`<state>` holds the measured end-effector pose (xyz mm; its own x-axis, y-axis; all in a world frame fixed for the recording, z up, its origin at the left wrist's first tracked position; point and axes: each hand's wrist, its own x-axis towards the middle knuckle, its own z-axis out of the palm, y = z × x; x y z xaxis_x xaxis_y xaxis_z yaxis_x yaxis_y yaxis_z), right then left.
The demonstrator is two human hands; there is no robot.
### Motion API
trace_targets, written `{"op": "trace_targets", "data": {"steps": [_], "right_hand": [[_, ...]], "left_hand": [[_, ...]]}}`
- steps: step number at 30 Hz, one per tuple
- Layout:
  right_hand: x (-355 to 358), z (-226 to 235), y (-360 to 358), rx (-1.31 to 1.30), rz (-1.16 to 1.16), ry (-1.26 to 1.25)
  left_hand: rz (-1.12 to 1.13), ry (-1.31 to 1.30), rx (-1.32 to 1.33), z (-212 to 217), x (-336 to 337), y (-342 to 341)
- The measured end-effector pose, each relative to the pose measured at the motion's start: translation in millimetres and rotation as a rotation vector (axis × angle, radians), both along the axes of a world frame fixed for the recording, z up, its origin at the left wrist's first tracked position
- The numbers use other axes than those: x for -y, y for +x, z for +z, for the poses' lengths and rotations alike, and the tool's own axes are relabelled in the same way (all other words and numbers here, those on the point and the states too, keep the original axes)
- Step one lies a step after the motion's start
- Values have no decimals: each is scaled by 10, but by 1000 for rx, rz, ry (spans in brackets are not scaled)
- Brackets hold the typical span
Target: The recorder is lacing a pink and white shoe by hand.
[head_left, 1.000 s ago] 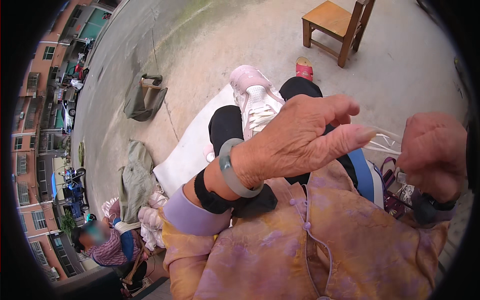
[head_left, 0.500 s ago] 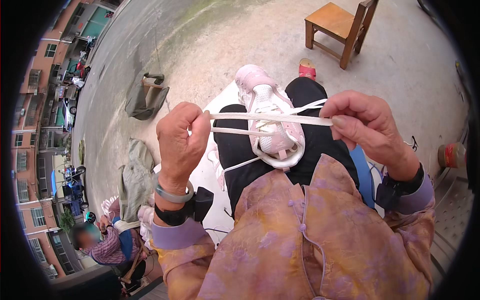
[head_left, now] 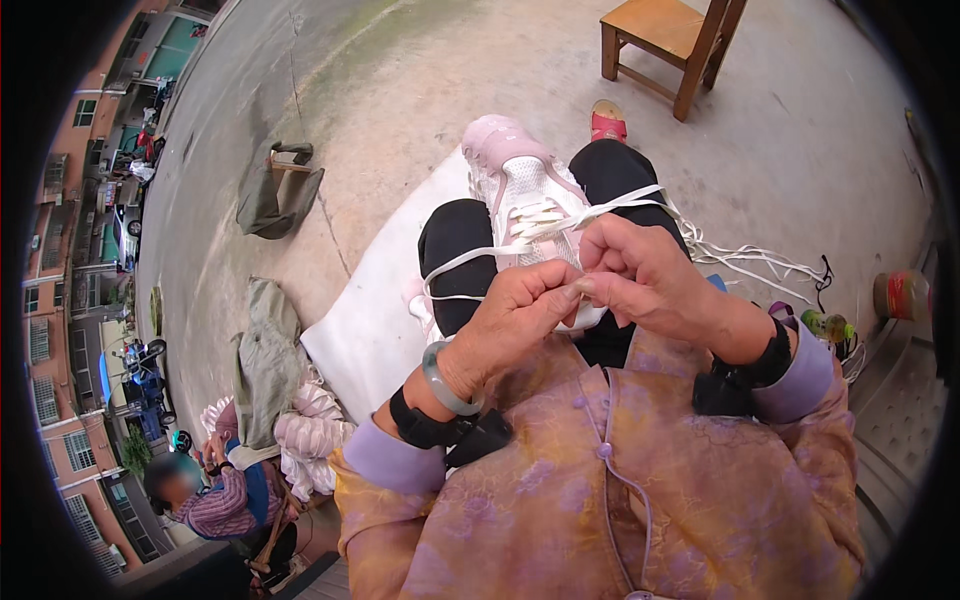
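A pink and white sneaker (head_left: 500,150) lies across my lap, toe pointing away from me. Its white shoelace (head_left: 455,262) crosses the tongue, loops out left over my knee and bends back toward my hands. Another stretch of lace runs right, over my other knee. My left hand (head_left: 520,312) is closed in a pinch at the shoe's heel end. My right hand (head_left: 655,290) pinches right against it, fingertips meeting. Both are on the shoelace, though the bit between the fingertips is mostly hidden. The heel opening is largely covered by my hands.
A white sheet (head_left: 350,335) spreads at my left. Beyond it lie a grey-green cloth (head_left: 268,350) and pink-white shoes (head_left: 310,435) beside a seated person (head_left: 225,500). Loose white laces (head_left: 760,262) hang at right, near a jar (head_left: 895,297). A wooden chair (head_left: 660,35) stands ahead.
My hands have come together from wide apart, lowering toward the shoe's heel. The lace stretched straight between them is now slack and looped at the left. The view has shifted slightly.
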<state>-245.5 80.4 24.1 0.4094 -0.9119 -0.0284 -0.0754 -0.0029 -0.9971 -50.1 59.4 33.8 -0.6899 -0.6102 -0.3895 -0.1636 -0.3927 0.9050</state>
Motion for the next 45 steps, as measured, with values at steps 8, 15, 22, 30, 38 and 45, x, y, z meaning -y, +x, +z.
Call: {"op": "trace_targets", "data": {"steps": [8, 15, 22, 30, 38, 45], "right_hand": [[53, -121, -12, 29, 11, 23], [99, -407, 32, -412, -170, -823], [122, -651, 121, -704, -144, -962], [169, -668, 196, -895, -212, -1058], [178, -711, 238, -788, -239, -948], [178, -717, 206, -797, -230, -959]], "left_hand": [[60, 143, -50, -14, 37, 39], [252, -1085, 425, -277, -55, 101], [30, -1677, 770, -418, 30, 62], [-21, -1650, 793, -479, 60, 67], [39, -1470, 723, -468, 124, 36], [-22, -1429, 712, -437, 150, 5]]}}
